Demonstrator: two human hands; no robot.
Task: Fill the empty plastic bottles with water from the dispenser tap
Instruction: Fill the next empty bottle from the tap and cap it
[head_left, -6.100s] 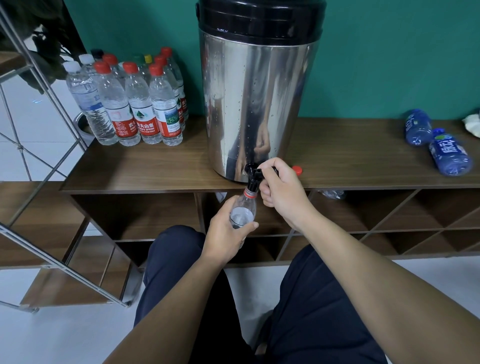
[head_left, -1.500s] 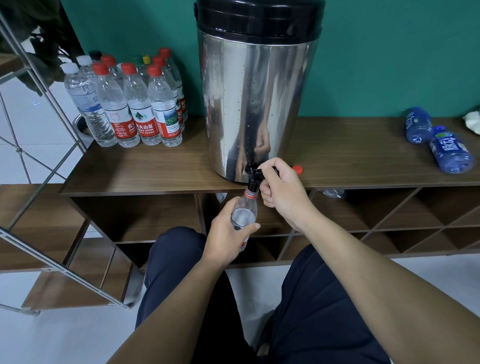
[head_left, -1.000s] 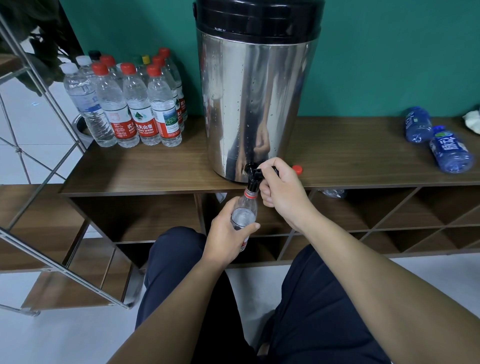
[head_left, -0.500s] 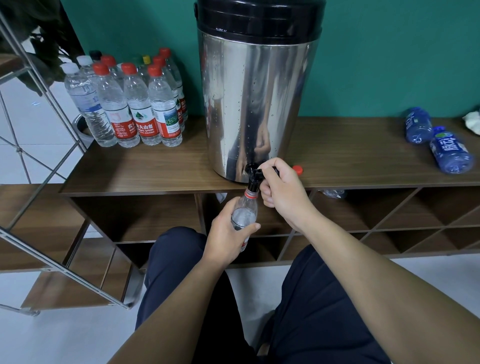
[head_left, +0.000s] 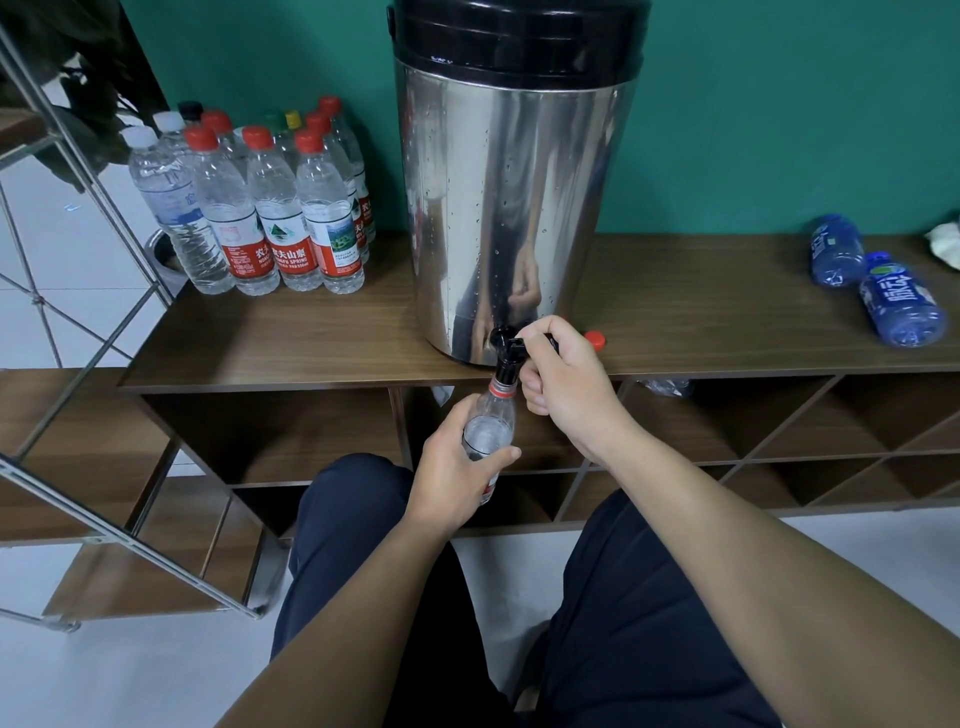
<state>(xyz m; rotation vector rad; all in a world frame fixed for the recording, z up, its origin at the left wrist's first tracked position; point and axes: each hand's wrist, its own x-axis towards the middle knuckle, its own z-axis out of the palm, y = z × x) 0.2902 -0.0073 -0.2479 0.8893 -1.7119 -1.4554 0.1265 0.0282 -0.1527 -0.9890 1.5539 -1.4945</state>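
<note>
Gripping the bottle (head_left: 488, 431) under the tap (head_left: 506, 358), left hand (head_left: 452, 467); right hand (head_left: 563, 384) pinching its lever

Two bare arms come in from 5 and 7 o'clock, with no sleeves to see. The left hand (head_left: 451, 467) and the right hand (head_left: 563, 387) wear no gloves, rings or watch. The fingers (head_left: 535, 387) have short nails. Dark blue trousers (head_left: 649, 597) cover both legs at 6 o'clock.
</note>
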